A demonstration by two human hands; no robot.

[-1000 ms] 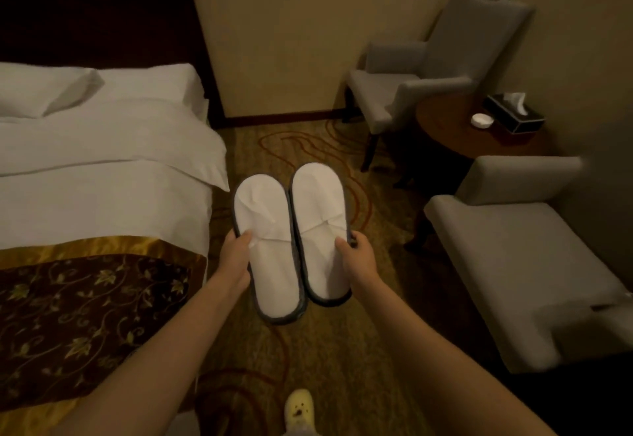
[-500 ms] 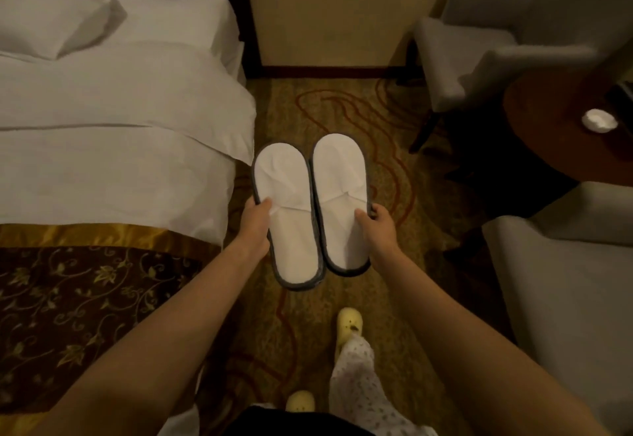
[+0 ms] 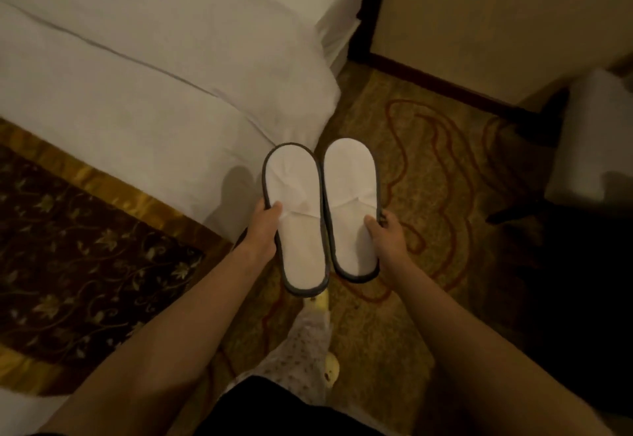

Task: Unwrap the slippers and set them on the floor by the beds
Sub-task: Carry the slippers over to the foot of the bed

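Two white slippers with dark grey edging are held side by side at the centre of the frame, soles down, toes toward the top, above the patterned carpet. No wrapping is visible on either.

The left slipper is in the left hand: grip closed on its outer edge near mid-length, thumb lying across the upper surface, remaining fingers hidden beneath. The right slipper is in the right hand: grip closed on its outer edge in the same manner, thumb on top, fingers curled round the rim. The two slippers sit just beside each other, inner edges close to touching; the left one sits slightly lower in the frame.

The bed, with white linen and a dark floral runner with gold border, fills the left and upper left. Its near corner lies just beyond the left slipper's toe.

At lower centre, a patterned trouser leg and two yellow shoes are visible; the forward shoe is partly hidden under the left slipper's heel. A pale chair stands at the right edge.
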